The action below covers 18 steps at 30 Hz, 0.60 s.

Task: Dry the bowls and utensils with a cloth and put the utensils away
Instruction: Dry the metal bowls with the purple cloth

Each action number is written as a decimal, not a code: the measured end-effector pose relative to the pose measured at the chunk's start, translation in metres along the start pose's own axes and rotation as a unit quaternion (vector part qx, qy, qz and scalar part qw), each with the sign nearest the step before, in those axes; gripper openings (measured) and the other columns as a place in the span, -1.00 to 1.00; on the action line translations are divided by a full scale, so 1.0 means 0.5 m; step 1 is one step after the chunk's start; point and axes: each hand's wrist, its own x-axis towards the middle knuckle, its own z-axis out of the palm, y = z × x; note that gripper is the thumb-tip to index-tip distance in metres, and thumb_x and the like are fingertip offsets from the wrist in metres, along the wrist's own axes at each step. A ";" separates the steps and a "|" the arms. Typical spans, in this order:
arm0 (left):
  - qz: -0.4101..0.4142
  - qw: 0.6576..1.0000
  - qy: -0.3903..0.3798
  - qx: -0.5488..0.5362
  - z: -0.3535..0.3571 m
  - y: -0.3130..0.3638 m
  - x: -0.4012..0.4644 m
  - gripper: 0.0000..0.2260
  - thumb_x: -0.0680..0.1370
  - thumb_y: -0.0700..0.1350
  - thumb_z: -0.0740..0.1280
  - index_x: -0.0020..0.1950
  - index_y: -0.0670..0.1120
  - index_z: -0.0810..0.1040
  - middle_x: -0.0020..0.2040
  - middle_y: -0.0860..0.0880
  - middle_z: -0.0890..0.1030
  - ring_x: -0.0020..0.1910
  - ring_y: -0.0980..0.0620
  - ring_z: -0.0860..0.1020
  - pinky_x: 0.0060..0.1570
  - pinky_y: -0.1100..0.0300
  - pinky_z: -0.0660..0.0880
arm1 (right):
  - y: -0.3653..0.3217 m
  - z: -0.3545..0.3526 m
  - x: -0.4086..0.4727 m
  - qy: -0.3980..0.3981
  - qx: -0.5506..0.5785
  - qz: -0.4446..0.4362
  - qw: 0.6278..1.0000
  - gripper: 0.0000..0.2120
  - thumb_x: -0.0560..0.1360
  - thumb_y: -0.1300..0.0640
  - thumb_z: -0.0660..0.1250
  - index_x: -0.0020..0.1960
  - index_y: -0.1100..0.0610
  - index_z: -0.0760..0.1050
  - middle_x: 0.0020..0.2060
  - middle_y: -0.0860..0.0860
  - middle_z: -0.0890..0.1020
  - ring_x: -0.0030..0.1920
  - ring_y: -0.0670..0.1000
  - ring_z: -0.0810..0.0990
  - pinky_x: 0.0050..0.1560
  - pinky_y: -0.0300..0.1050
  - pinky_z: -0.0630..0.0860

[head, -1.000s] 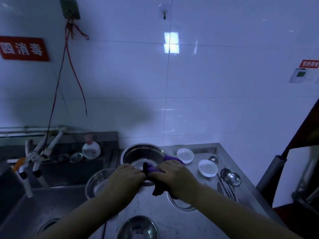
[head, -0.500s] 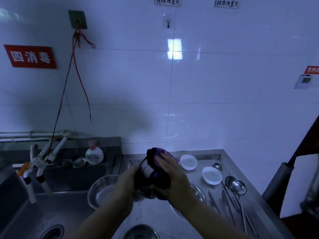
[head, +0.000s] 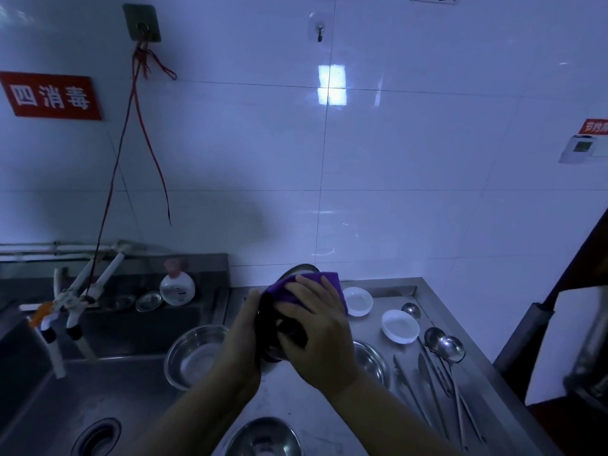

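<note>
Both hands hold a steel bowl (head: 297, 271) raised on edge above the steel surface (head: 296, 393), just in front of the tiled wall. The left hand (head: 241, 337) has a grasping grip on the bowl's left rim, fingers curled round it. The right hand (head: 316, 327) presses a purple cloth (head: 324, 281) against the bowl with spread fingers, its thumb hooked round the cloth's dark lower fold, so its grip is on the cloth. Only the bowl's upper rim and a bit of its lower edge show; the rest is covered by cloth and hands.

A second steel bowl (head: 195, 355) sits at the surface's left edge beside the sink (head: 98, 390); it looks to hold nothing. A third (head: 370, 360) sits partly hidden under the right wrist, and a fourth (head: 263, 437) lies at the bottom edge; their contents cannot be told. Two small white dishes (head: 358, 301) (head: 399, 325) stand to the right, near each other and apart, both seemingly bare inside. Right of them lie ladles (head: 444, 345), with tongs (head: 408, 386) and other long utensils side by side, handles toward the near edge. A soap bottle (head: 177, 286) stands on the ledge behind the sink, with a small metal dish (head: 148, 300) beside it.
</note>
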 end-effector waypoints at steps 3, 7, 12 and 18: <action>-0.035 0.999 -0.010 -0.025 -0.003 -0.004 0.002 -0.47 0.37 0.26 0.30 0.15 -0.10 0.60 0.04 -0.25 0.65 0.02 -0.22 0.63 -0.12 -0.03 0.59 | -0.003 -0.012 0.032 0.013 0.038 0.080 0.996 -0.80 0.37 0.13 0.36 -0.03 0.08 0.66 0.04 -0.05 0.65 0.15 -0.03 0.54 0.27 -0.04 0.43; -0.051 0.998 0.041 0.020 -0.013 -0.020 0.005 -0.54 0.43 0.22 0.29 0.13 -0.10 0.57 -0.09 -0.21 0.69 -0.17 -0.17 0.68 -0.33 0.05 0.58 | 0.003 -0.026 0.046 -0.010 0.118 0.223 0.968 -0.83 0.42 0.15 0.37 -0.04 0.00 0.67 -0.06 -0.31 0.61 0.05 -0.24 0.53 0.12 -0.44 0.37; -0.081 0.994 0.061 -0.030 -0.027 -0.013 0.010 -0.53 0.50 0.19 0.26 0.18 -0.17 0.57 0.03 -0.23 0.66 -0.01 -0.23 0.64 -0.11 -0.06 0.55 | 0.026 -0.046 0.047 0.069 0.262 0.438 0.857 -0.80 0.47 0.19 0.35 -0.34 0.10 0.57 -0.44 -0.12 0.55 -0.35 -0.12 0.51 -0.26 -0.28 0.43; -0.091 0.983 0.038 -0.157 -0.030 0.009 0.016 -0.55 0.55 0.21 0.17 0.19 -0.10 0.56 0.05 -0.16 0.67 0.00 -0.14 0.64 -0.16 0.01 0.52 | 0.025 -0.053 0.007 0.147 0.357 0.484 0.785 -0.81 0.53 0.21 0.30 -0.21 0.08 0.61 -0.30 0.01 0.61 -0.20 0.02 0.57 -0.15 -0.07 0.49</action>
